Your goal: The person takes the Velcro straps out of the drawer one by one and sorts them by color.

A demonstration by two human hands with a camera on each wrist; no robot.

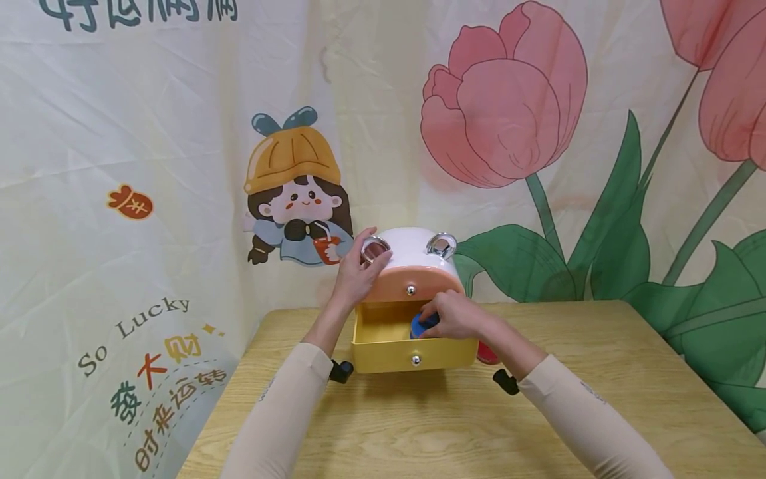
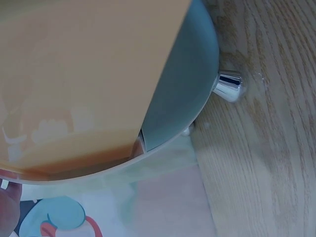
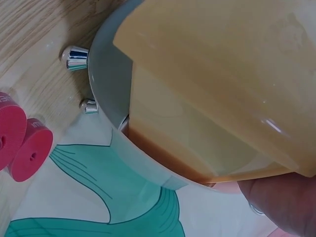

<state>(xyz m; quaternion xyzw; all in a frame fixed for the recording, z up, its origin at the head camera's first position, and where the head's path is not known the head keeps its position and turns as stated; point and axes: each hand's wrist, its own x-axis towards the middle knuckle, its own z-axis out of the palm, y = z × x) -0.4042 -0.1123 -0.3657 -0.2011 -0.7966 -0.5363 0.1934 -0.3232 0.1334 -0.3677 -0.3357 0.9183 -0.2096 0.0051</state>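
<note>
A white-topped mini drawer cabinet (image 1: 413, 245) has a coral upper drawer (image 1: 391, 287), which is closed, and a yellow lower drawer (image 1: 383, 358), which is pulled out. My left hand (image 1: 354, 274) holds the cabinet's left silver ring-shaped ear (image 1: 376, 249), thumb in front and fingers behind. Inside the yellow drawer, toward its right side, my right hand (image 1: 451, 315) grips a round blue roll-like thing (image 1: 421, 326) from above. The right wrist view has part of the right hand (image 3: 281, 200) at the drawer's edge; the drawer hides the blue thing there.
Two red rolls (image 3: 32, 150) stand on the wooden table (image 1: 383, 426) to the cabinet's right. Short silver feet (image 2: 229, 86) support the cabinet. Directly behind the table hangs a printed cloth (image 1: 383, 133) with tulips and a cartoon figure.
</note>
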